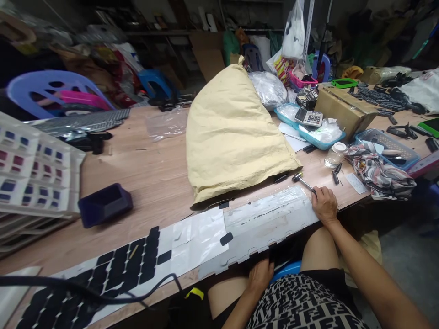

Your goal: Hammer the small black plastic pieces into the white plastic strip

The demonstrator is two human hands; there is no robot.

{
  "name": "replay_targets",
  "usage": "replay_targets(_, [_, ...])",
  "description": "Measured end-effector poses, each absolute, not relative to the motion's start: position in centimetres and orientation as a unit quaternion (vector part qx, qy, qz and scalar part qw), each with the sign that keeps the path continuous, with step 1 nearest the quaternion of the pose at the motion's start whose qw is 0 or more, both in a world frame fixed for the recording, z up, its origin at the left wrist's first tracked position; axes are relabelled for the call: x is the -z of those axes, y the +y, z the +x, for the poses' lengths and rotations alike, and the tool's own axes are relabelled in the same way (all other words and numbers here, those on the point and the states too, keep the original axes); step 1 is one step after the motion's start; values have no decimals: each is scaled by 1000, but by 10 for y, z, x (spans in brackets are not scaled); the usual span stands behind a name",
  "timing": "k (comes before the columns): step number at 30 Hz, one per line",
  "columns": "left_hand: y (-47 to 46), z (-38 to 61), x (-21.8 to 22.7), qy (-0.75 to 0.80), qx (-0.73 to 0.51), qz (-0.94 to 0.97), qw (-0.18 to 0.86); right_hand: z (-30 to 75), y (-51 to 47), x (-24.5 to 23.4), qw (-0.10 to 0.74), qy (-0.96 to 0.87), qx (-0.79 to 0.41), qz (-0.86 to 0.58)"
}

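My right hand (324,204) is closed round the handle end of a small hammer (305,183), at the right end of a long grey board (267,224) along the table's near edge. The hammer's head points left, towards a large pale-yellow sack. My left hand (261,273) is low in front of the table edge, below the board and above my lap. Its fingers are partly hidden, so I cannot tell what they hold. Two black rounded pads (227,238) lie by the board. Further left, rows of black pads (120,265) rest on a white sheet (199,235).
The big pale-yellow sack (236,132) stands mid-table. A dark blue tray (104,205) and a white plastic basket (34,169) are left. A black cable (103,299) crosses the near left. Right are a glass jar (335,156), a calculator (308,117) and a patterned cloth (380,176).
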State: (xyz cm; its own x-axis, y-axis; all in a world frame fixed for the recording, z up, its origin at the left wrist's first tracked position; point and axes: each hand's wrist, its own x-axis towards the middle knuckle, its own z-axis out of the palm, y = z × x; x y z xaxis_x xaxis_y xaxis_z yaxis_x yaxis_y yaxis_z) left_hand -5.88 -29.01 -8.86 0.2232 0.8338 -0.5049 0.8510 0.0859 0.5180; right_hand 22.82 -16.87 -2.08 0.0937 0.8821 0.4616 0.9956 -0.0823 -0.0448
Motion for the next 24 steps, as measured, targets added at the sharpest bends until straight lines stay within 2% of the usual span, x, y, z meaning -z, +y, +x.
replay_targets(5, [-267,-46,16,375,-78,773,506,227,-169,22,174,-653,144,-723])
replay_targets(7, [-234,-34,-9,383,-143,773,485,227,-169,22,175,-652,141,-724])
replay_targets(9, [-188,-18,-20,459,-216,771,385,226,-169,22,177,-652,143,-724])
replay_targets(12, [-113,5,-15,545,-246,773,211,226,-170,21,177,-650,148,-724])
replay_targets(15, [-61,24,-2,565,-206,789,125,224,-170,19,175,-649,145,-726])
replay_targets(18, [-45,31,4,561,-168,803,109,223,-171,17,172,-648,142,-728])
replay_targets(24, [-85,-11,6,550,-211,795,146,223,-172,19,174,-648,130,-730])
